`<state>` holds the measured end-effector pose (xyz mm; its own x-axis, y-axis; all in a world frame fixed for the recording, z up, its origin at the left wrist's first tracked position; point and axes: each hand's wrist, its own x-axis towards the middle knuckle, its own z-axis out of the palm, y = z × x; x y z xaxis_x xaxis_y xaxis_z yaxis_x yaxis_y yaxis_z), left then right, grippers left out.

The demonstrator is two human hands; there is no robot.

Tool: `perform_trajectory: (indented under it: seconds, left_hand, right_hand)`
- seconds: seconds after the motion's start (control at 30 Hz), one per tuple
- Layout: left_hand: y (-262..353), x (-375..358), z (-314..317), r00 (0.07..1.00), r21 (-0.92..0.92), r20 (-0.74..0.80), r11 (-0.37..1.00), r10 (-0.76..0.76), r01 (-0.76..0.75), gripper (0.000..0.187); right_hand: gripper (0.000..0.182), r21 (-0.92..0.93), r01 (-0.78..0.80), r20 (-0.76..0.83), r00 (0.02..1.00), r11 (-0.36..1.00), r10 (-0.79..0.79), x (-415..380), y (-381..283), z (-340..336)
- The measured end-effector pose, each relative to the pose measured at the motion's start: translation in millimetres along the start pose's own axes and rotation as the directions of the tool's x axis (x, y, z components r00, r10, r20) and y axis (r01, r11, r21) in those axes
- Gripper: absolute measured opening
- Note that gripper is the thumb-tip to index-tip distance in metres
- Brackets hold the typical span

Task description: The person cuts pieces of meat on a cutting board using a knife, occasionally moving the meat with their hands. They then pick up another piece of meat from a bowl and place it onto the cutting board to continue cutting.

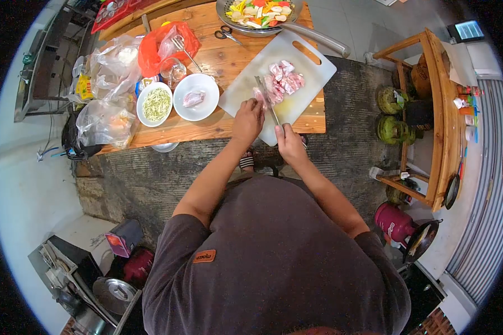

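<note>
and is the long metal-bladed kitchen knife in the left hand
No, the right hand grips the knife by its handle, while the left hand is beside the blade.

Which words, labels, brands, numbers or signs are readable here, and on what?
Nothing legible enough to quote with certainty.
Shirt patch: lettering, too unclear.
Pink gas cylinder: white marking, turned sideways, unclear.
Yellow packet: red print, too blurred.
Blue-and-white pack: partly hidden, too small.
Cutting board: no text visible.
</note>
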<state>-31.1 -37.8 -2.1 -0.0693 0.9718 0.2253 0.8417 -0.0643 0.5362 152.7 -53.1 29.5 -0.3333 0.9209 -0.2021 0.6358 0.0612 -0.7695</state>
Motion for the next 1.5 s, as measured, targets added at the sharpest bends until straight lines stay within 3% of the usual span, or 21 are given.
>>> perform_trajectory:
  seconds: [0.17, 0.3, 0.4, 0.47, 0.7, 0.9, 0.97, 1.07, 1.3, 1.37, 1.43, 1.5]
  left_hand:
    - [-2.0, 0.1, -0.9, 0.999, 0.005, 0.032, 1.0, -0.006, 0.006, 0.031]
    - [-6.3, 1.3, 0.6, 0.998, 0.028, 0.019, 0.997, 0.066, -0.066, 0.031]
    - [-15.5, -1.1, 2.4, 0.991, 0.047, 0.019, 0.99, 0.131, -0.132, 0.031]
    - [-19.2, -1.8, 2.8, 0.984, 0.057, 0.024, 0.982, 0.179, -0.18, 0.031]
    - [-22.7, 0.5, 5.8, 0.97, 0.134, 0.083, 0.962, 0.227, -0.237, 0.035]
    - [-21.2, 7.6, 0.5, 0.96, 0.148, 0.146, 0.954, 0.239, -0.26, 0.039]
    - [-21.0, 10.5, 0.6, 0.956, 0.147, 0.161, 0.952, 0.245, -0.268, 0.04]
    - [-21.4, 9.8, 8.4, 0.962, 0.229, 0.175, 0.942, 0.208, -0.245, 0.043]
    - [-21.4, 16.0, 2.8, 0.954, 0.171, 0.187, 0.948, 0.235, -0.267, 0.041]
    - [-19.0, 17.7, 0.9, 0.94, 0.168, 0.229, 0.941, 0.252, -0.293, 0.042]
    - [-17.2, 17.9, 0.1, 0.956, 0.136, 0.185, 0.958, 0.226, -0.253, 0.04]
    - [-15.0, 17.7, -0.6, 0.94, 0.151, 0.188, 0.937, 0.284, -0.314, 0.037]
  right_hand:
    - [0.047, 0.098, -0.07, 0.048, 0.997, 0.993, 0.066, 10.7, 2.1, 5.6]
    - [0.045, 0.075, -0.079, -0.007, 0.997, 0.994, 0.08, 16.8, 12.7, 12.4]
    - [0.047, 0.197, -0.157, 0.102, 0.985, 0.968, 0.139, 13.9, -0.7, -1.5]
    - [0.049, 0.377, -0.371, 0.259, 0.922, 0.849, 0.288, 12.7, -12.6, -8.1]
    - [0.05, 0.449, -0.459, 0.345, 0.88, 0.767, 0.325, 19.1, -7.8, -0.7]
    - [0.05, 0.402, -0.398, 0.282, 0.911, 0.825, 0.302, 29.9, -2.1, 14.0]
    - [0.05, 0.331, -0.229, 0.164, 0.969, 0.915, 0.183, 36.7, 6.0, 25.0]
    - [0.065, 0.19, -0.324, 0.228, 0.933, 0.927, 0.279, 35.6, -10.5, 14.4]
    - [0.068, 0.176, -0.302, 0.212, 0.941, 0.937, 0.264, 26.3, -8.2, 14.0]
    - [0.06, 0.158, -0.119, 0.069, 0.992, 0.98, 0.109, 43.2, -16.5, 16.6]
    - [0.06, 0.162, -0.143, 0.076, 0.988, 0.976, 0.132, 39.6, -17.6, 18.7]
    - [0.061, 0.196, -0.13, 0.059, 0.991, 0.972, 0.121, 26.3, -24.0, 14.6]
